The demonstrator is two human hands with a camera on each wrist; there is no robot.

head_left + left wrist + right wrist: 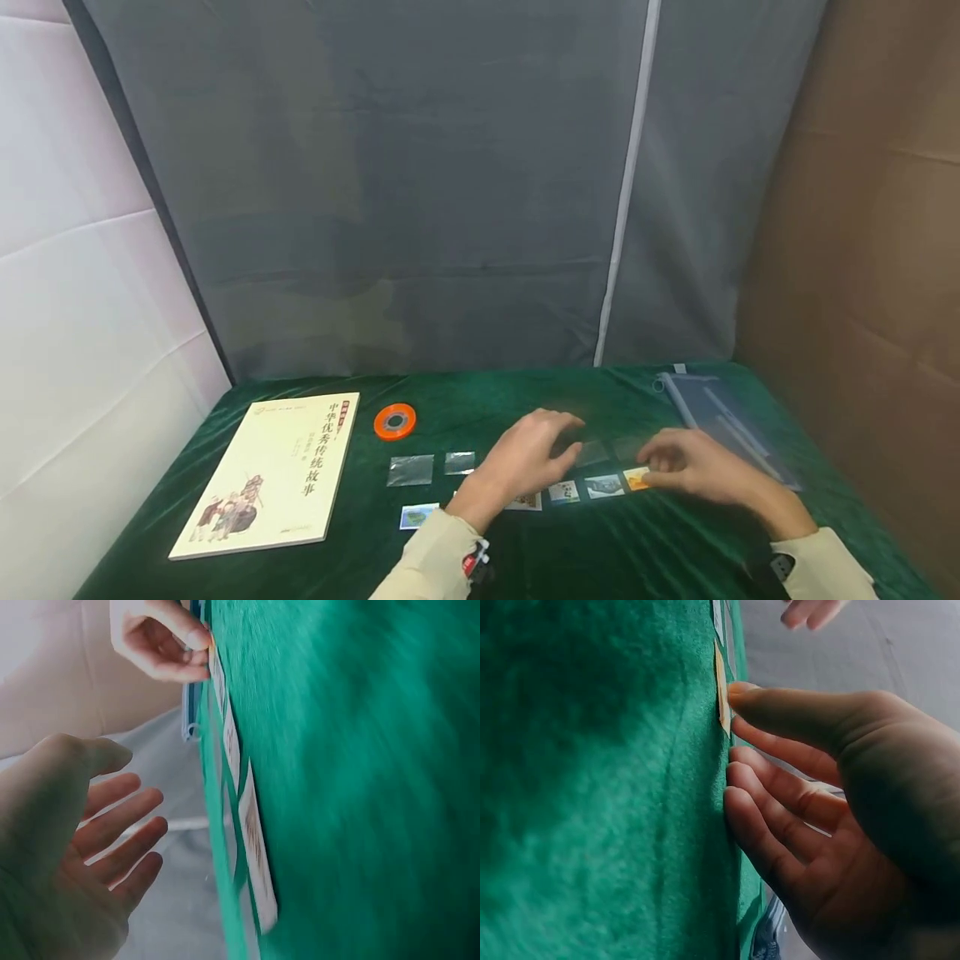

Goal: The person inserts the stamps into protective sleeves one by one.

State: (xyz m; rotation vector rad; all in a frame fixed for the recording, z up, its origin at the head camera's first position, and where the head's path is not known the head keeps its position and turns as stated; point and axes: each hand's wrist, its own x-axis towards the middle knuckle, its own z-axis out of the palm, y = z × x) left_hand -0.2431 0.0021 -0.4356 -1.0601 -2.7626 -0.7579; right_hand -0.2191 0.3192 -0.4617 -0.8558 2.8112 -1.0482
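At the right end of a row of small picture stamps, my right hand [693, 467] pinches an orange stamp [636, 478] with thumb and index finger at its edge. In the right wrist view, that orange stamp [721, 690] lies along the green cloth, the thumb tip on it. Beside it in the row are a grey picture stamp [604, 487] and a pale one [564, 492]. My left hand [525, 454] hovers over the row with its fingers spread and holds nothing; its forearm hides part of the row. A blue-green stamp [418, 517] lies at the left end.
Clear plastic sleeves [410, 471] lie in a row behind the stamps. An orange tape roll [394, 422] and a cream book [270, 475] are at left. A translucent zip pouch [727, 421] lies at right on the green cloth [480, 392]. Fabric walls stand around.
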